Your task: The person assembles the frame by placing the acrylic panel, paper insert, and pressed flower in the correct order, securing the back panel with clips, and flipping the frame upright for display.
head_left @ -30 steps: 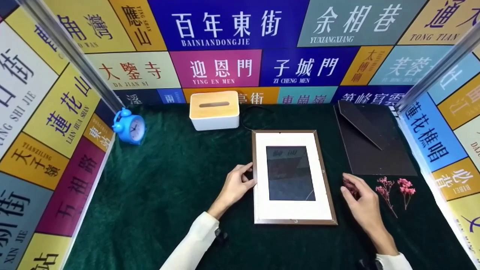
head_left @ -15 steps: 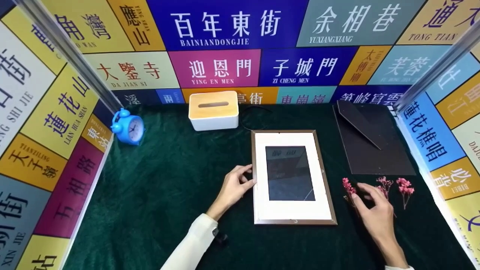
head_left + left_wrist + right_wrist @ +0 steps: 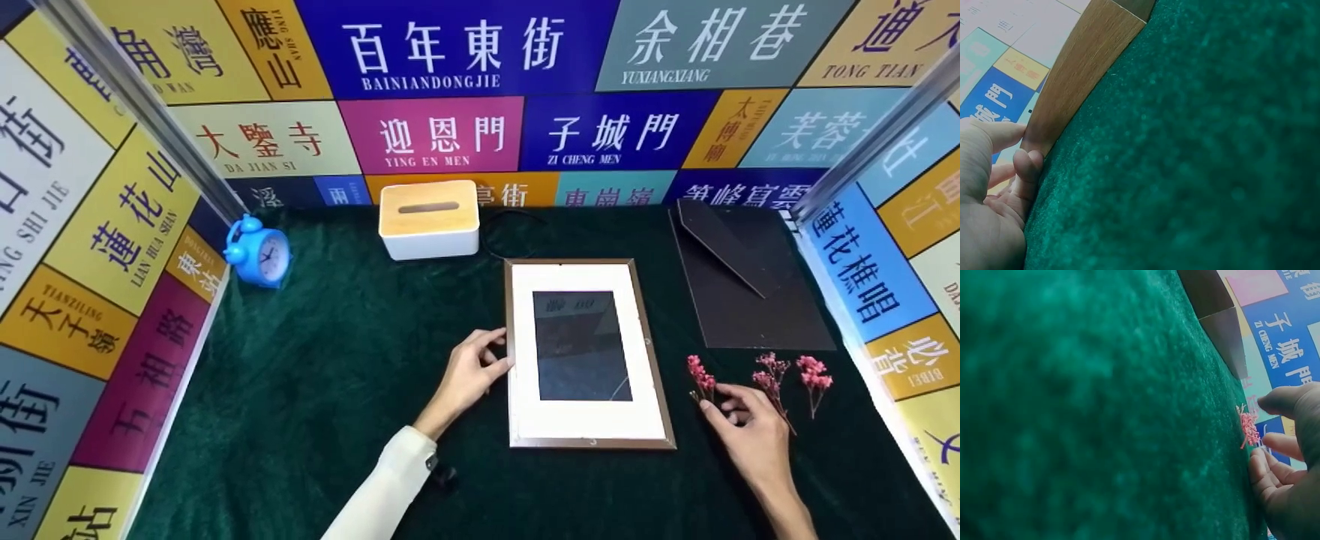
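A brown wooden picture frame (image 3: 646, 360) lies flat on dark green cloth, with a white mat (image 3: 585, 421) round a dark, reflective window (image 3: 581, 349). My left hand (image 3: 471, 369) touches its left side with thumb and index fingertips, and the left wrist view has that wooden side (image 3: 1067, 79) close up. To the right of the frame, my right hand (image 3: 754, 427) is beside a small sprig of pink dried flowers (image 3: 700, 375). Its thumb is near the sprig's stem, apart from the index finger. In the right wrist view the pink blossoms (image 3: 1249, 427) appear just beyond the parted fingers.
Right of my right hand lie two more pink sprigs, a paler one (image 3: 770, 375) and a brighter one (image 3: 814, 379). A black backing board (image 3: 757, 322) with a stand leg lies behind them. A tissue box (image 3: 429, 221) and blue alarm clock (image 3: 259, 253) stand farther back.
My right hand has drawn back from over the nearest sprig, uncovering its blossoms, and now has its thumb by the stem. The left hand and frame have stayed put.
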Motion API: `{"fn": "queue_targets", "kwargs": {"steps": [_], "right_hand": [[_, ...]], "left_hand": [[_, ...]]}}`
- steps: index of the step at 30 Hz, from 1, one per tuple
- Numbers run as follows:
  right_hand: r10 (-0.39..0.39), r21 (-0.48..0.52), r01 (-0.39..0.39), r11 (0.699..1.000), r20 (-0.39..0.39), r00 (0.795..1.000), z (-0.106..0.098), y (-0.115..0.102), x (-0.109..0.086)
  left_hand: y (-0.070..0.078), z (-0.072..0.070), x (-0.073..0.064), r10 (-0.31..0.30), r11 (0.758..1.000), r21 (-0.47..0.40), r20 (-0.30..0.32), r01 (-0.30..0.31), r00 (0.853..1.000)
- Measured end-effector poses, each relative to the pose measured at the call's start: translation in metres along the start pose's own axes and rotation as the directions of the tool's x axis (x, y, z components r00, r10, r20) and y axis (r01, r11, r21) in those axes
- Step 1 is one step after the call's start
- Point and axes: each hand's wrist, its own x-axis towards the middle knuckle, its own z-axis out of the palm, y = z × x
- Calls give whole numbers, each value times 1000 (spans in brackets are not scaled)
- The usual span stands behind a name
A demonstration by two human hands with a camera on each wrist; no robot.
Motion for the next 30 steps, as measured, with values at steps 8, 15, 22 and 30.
{"fn": "queue_targets", "kwargs": {"steps": [8,15,22,30], "right_hand": [[-14,10,14,1000,-14,1000,2,9,-1],[-110,24,112,993,-57,992,7,15,-3],[-187,41,193,980,-116,975,11,18,-6],[-141,93,153,984,-121,983,9,6,-3]], "left_hand": [[-1,0,0,8,1000,-12,7,-8,1000],[-3,-1,0,12,1000,-15,8,-12,1000],[-3,0,0,11,1000,-9,5,-11,1000],[7,0,1,4,999,54,-7,-4,1000]]}}
